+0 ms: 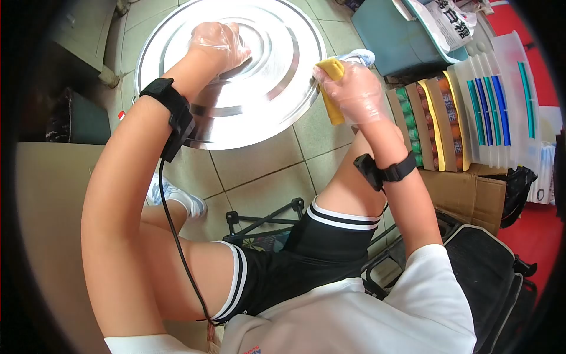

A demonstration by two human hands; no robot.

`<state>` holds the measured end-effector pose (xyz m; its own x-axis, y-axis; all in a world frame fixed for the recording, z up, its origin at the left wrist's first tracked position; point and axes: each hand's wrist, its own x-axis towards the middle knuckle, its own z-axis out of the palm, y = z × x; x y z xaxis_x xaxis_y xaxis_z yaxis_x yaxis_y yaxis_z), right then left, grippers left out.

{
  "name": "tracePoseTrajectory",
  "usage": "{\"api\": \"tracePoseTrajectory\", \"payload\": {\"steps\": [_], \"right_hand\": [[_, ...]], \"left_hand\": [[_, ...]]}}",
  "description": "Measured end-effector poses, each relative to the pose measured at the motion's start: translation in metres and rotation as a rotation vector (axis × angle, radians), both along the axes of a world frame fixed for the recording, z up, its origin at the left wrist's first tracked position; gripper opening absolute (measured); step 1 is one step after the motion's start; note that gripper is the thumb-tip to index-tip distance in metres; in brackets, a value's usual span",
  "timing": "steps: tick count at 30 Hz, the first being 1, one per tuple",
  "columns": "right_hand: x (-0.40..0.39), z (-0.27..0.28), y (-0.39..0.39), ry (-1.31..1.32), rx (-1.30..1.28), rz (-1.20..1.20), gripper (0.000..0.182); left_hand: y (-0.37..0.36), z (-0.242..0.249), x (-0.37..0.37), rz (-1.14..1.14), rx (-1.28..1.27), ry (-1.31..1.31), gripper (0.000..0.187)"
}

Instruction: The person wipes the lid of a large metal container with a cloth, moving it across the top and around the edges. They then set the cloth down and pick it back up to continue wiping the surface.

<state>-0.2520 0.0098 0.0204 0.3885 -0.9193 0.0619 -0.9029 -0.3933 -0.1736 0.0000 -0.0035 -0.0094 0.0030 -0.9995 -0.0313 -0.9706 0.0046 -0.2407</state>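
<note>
A large round metal lid (277, 88), shiny and with raised rings, fills the top middle of the view. My left hand (217, 46), in a clear plastic glove, is closed at the middle of the lid. Its palm side and the part it grips are hidden beneath the fingers. Just off the lid's right edge, my right hand (356, 91), also gloved in clear plastic, holds a folded yellow cloth (332, 109) between thumb and fingers. The cloth hangs down past the hand.
A blue-grey bin (392, 44) with a white printed bag (451, 23) stands top right. Beside it are cardboard trays (433, 121) of wrapped round items and a clear plastic container (501, 100). A black bag (480, 283) lies lower right. Furniture (82, 41) stands at left.
</note>
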Motion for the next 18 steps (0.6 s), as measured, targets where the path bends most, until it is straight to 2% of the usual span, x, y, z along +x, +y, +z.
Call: {"api": "tracePoseTrajectory", "payload": {"steps": [4, 7, 9, 13, 15, 16, 18], "right_hand": [[0.005, 0.001, 0.025, -0.036, -0.104, 0.056, 0.038], [0.004, -0.004, 0.046, -0.118, 0.045, 0.185, 0.035], [0.007, -0.002, 0.052, -0.112, 0.012, 0.262, 0.034], [0.004, 0.005, 0.026, -0.089, 0.127, 0.215, 0.040], [0.003, 0.009, 0.008, 0.005, 0.137, 0.022, 0.047], [0.003, 0.008, 0.000, 0.048, 0.039, -0.016, 0.051], [0.004, 0.006, -0.004, 0.033, -0.003, -0.001, 0.050]], "left_hand": [[0.000, -0.002, 0.001, -0.020, -0.024, -0.017, 0.054], [0.001, -0.004, 0.000, 0.014, -0.079, 0.042, 0.049], [0.003, -0.006, 0.000, -0.004, -0.094, 0.032, 0.049], [0.005, -0.005, 0.003, -0.025, -0.112, 0.047, 0.049], [0.003, -0.005, 0.002, -0.019, -0.080, 0.030, 0.053], [0.001, -0.004, 0.003, -0.012, -0.047, 0.011, 0.057], [-0.001, -0.005, 0.003, -0.002, -0.038, 0.012, 0.057]]}}
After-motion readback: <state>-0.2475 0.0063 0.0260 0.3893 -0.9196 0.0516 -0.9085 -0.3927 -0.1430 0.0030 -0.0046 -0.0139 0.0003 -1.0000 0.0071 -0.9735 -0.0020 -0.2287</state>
